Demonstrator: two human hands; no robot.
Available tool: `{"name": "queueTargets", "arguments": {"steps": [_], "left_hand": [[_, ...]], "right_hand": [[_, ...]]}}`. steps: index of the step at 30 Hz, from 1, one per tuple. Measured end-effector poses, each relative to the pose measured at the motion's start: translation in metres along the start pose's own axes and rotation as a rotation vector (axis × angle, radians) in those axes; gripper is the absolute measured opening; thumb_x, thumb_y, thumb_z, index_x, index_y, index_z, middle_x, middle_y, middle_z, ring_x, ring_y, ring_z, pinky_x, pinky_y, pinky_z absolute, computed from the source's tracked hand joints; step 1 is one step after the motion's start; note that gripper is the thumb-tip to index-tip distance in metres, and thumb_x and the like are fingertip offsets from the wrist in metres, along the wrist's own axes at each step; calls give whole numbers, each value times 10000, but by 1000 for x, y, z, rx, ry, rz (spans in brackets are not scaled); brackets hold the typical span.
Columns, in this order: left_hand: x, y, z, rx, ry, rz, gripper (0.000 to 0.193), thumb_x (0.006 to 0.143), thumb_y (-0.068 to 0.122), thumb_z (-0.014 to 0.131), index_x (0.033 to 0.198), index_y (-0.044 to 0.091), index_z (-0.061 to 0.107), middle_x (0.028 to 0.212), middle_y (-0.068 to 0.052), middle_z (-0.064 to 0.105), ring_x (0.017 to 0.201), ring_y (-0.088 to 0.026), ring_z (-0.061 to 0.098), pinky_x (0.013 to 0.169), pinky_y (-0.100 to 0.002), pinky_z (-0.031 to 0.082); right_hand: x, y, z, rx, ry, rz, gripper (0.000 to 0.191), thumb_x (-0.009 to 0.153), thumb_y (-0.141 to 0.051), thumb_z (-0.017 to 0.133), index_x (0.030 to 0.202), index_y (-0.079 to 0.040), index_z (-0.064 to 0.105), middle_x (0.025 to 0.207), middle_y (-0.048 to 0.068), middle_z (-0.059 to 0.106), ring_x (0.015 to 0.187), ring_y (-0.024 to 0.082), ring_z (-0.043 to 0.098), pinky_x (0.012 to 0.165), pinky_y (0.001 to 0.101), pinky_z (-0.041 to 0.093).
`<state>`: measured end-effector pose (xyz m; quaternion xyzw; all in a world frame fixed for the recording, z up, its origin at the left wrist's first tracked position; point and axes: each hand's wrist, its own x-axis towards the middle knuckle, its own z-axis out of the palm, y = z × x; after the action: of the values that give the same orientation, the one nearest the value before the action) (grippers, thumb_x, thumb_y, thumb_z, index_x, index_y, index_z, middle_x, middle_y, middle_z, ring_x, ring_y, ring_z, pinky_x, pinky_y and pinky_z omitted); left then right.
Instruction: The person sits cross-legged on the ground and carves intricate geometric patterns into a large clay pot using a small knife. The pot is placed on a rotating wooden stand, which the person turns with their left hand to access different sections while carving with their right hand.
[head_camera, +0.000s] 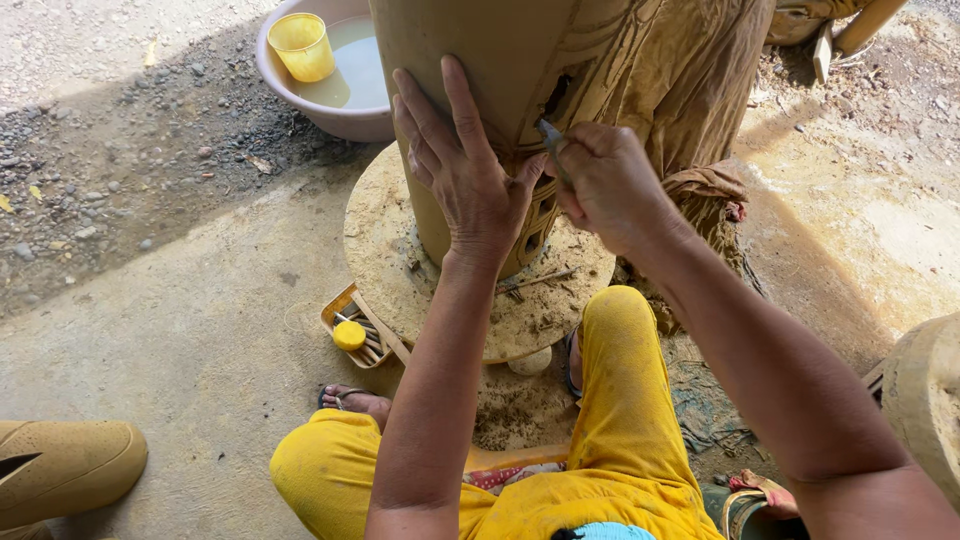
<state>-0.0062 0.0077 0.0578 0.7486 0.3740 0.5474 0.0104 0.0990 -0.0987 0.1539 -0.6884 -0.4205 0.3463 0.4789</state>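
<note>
— Clay, leather-hard by the look: a tall clay vessel (480, 60) stands on a round turntable (390, 250), and the left hand (465, 175) lies flat and open against its wall.

— And the right hand (610, 185)?

— Closed around a thin carving tool (552, 140), tip at the cut-out pattern near the base. I judge this the piercing step; the next cut calls for a steady brace and light pressure, or the wall may crack.

— Surroundings?

— Bare concrete floor (200, 330), gravel beyond. A pink basin of water (330, 110) holds a yellow cup (300, 45); a small tray of tools (355, 325) sits just beside the turntable. A brown cloth (690, 70) hangs behind.
</note>
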Motion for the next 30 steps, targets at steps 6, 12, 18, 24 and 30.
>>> {"name": "queueTargets", "arguments": {"steps": [6,12,18,24,30], "left_hand": [[-2,0,1,11,-16,-10,1135,924,886,483,1699,234,-29,1689,-259,-30,1562,-508,134,1205,-691,275],[-2,-6,0,0,-18,28,1068,987,857,426,1701,208,-33,1690,-260,-34,1586,-477,94,1258,-681,207],[1,-3,-5,-59,-27,-19,1031,1014,820,460,1672,203,-39,1720,-241,-24,1627,-450,58,1301,-688,164],[17,0,-16,-28,-37,-8,1123,948,824,529,1685,176,-17,1744,-260,-18,1645,-485,56,1280,-723,171],[16,17,-12,-8,-4,12,1048,1061,766,548,1665,163,-60,1709,-266,-37,1619,-470,64,1315,-634,202]], "right_hand": [[8,-1,-5,83,-27,41,301,1085,-168,454,944,38,621,592,19,519,396,84,380,319,269,300],[-4,23,-17,-332,158,-415,244,1105,-162,454,1018,-16,630,635,36,544,422,79,446,323,252,359],[-15,28,-29,-420,322,-639,229,1146,-171,468,1000,-34,581,648,37,555,461,67,507,362,244,411],[-18,19,-35,484,-81,-103,253,1107,-165,477,928,-36,603,600,-5,530,435,75,452,400,239,393],[-2,34,-11,1515,-424,70,327,1133,-152,390,961,7,619,535,-57,483,383,52,359,409,231,307]]}}
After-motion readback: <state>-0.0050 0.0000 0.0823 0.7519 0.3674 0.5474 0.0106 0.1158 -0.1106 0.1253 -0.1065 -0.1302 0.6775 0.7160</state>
